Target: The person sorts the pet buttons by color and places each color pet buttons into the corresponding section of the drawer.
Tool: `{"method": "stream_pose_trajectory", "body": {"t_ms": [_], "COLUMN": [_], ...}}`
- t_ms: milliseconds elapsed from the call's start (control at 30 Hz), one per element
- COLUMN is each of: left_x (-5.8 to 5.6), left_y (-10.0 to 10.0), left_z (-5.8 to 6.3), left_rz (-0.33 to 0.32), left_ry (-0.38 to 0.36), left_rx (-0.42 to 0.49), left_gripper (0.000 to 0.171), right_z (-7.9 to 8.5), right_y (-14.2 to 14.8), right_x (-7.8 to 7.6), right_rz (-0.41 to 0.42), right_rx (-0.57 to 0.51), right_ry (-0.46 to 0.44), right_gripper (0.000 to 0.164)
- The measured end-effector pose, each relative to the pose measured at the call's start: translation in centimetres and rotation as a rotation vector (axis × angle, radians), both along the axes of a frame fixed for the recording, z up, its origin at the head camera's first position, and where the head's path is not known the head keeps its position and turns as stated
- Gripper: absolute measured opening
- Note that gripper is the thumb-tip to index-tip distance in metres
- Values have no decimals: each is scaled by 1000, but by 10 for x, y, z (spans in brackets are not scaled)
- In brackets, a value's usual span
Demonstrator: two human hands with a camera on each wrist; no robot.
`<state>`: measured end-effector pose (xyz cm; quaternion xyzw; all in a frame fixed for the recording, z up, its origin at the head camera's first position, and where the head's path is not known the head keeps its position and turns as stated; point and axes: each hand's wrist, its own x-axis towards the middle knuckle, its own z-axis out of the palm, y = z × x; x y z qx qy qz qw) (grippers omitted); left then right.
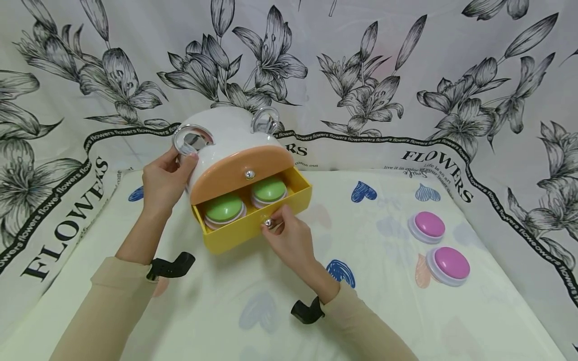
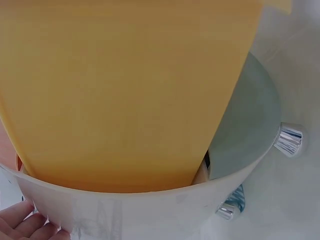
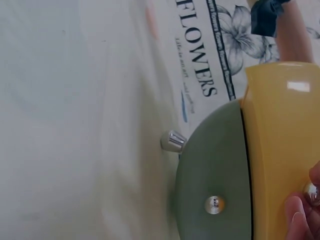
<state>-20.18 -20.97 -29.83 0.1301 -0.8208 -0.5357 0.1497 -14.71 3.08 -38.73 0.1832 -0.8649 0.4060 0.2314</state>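
A round white box [image 1: 226,125] stands tilted on the table, with silver ring-shaped parts on top, an orange drawer [image 1: 239,173] and a yellow drawer [image 1: 257,223] that is pulled out. Two green dome-topped round pieces [image 1: 223,207] with pale rims lie inside the yellow drawer. My left hand [image 1: 164,180] grips the box's left side, close to one silver ring [image 1: 193,139]. With thumb and fingers my right hand [image 1: 293,240] pinches the silver knob [image 1: 268,222] of the yellow drawer. The green front [image 3: 215,165] below is hidden in the head view.
Two pink dome-topped round pieces [image 1: 429,224] rest at the right of the table. A pale cloth [image 1: 388,311] with heart prints covers the tabletop. Behind hangs a flower-printed curtain [image 1: 311,65]. Silver feet [image 3: 173,141] stick out from the box's underside.
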Motion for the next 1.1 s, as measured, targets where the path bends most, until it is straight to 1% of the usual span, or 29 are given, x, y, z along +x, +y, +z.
{"method": "stream_pose_trajectory", "body": {"t_ms": [267,500,833,1100], "left_x": [0,0,-1,0], "left_y": [-1,-1,0,0], "left_z": [-1,-1,-1,1], "left_rz": [-1,0,-6,-9], "left_ry": [-1,-15,1,-21], "left_rx": [-1,-12,-3,4], "left_gripper": [61,62,62,61], "right_z": [4,6,8,11], "right_y": [-8,-14,-20,-24], "right_x": [-11,-21,-36,-43], "right_rz": [16,29,56,64], "right_rx": [-9,0,4,-3], "right_ry": [-21,-64,-86,-134], "right_gripper": [25,24,22,22]}}
